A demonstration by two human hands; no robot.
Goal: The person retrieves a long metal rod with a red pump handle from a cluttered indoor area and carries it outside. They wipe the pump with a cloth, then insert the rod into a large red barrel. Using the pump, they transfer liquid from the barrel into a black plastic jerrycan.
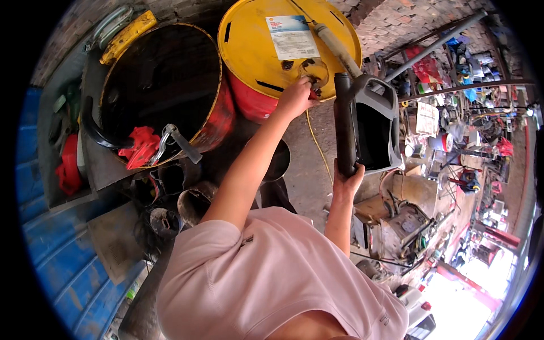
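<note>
My left hand [296, 97] is at the near edge of a yellow-topped drum [243, 39], its fingers bent in beside a round, stained tan piece [315, 70] on the lid. Whatever lies between those fingers is hidden. Lower and to the right, my right hand [347, 180] is wrapped around the lower end of the thick black tube of a grey pouring jug [385, 105]. The jug is held up next to the drum, with its wide dark opening showing. Behind the jug's tube, a grey pipe [338, 50] slants across the drum lid.
An open drum [164, 73] with a dark inside stands left, a red hand pump [140, 148] with a black hose at its rim. A yellow cord [318, 141] runs along the floor. Cluttered shelves [453, 102] and a worn metal machine [402, 226] stand right; blue panels [62, 255] line the left.
</note>
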